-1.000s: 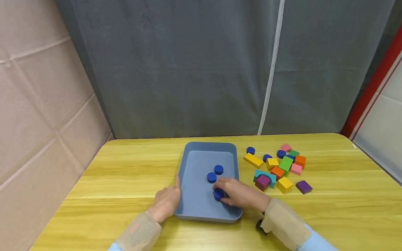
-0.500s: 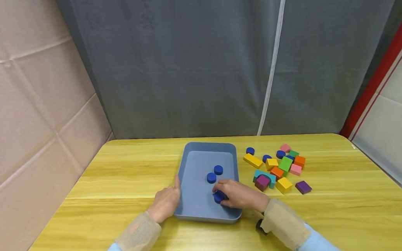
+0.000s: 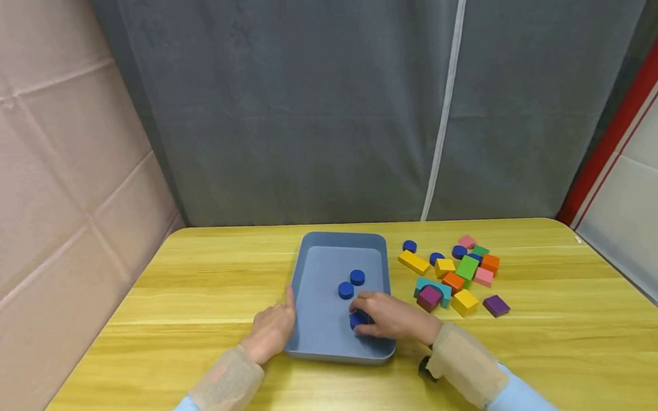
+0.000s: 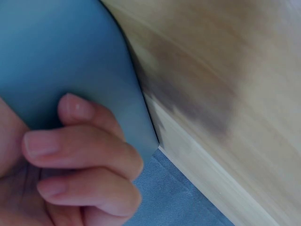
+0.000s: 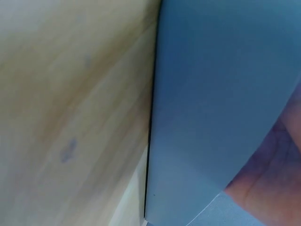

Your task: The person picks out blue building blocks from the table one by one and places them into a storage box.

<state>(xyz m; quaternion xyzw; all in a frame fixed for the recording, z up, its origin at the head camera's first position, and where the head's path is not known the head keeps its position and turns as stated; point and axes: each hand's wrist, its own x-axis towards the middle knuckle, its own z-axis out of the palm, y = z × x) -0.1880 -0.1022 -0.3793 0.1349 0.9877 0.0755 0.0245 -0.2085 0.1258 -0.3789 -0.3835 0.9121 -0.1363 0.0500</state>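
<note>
In the head view, my left hand [image 3: 270, 332] holds the grey-blue tray [image 3: 311, 339] at its left side, one finger stretched along the wall. The left wrist view shows curled fingers [image 4: 84, 146] against the tray's outer wall. My right hand [image 3: 391, 316] reaches over the right rim and pinches a short blue cylinder block [image 3: 358, 320] between thumb and fingers, low inside the tray. Its far side is hidden by the fingers. Two more blue cylinders [image 3: 346, 290] lie just beyond. In the right wrist view, only part of the palm [image 5: 268, 193] shows behind the tray wall.
Right of the tray lies a loose group of coloured blocks: a yellow bar [image 3: 414, 262], a turquoise arch [image 3: 433, 289], a purple block [image 3: 496, 306], a green block [image 3: 468, 268] and several others. A grey curtain [image 3: 299, 105] hangs behind the wooden table [image 3: 218, 264].
The pinched blue cylinder has shifted and tilted slightly within the right hand's fingers, and the thumb has moved a little left. The left hand, tray and other blocks stay where they were.
</note>
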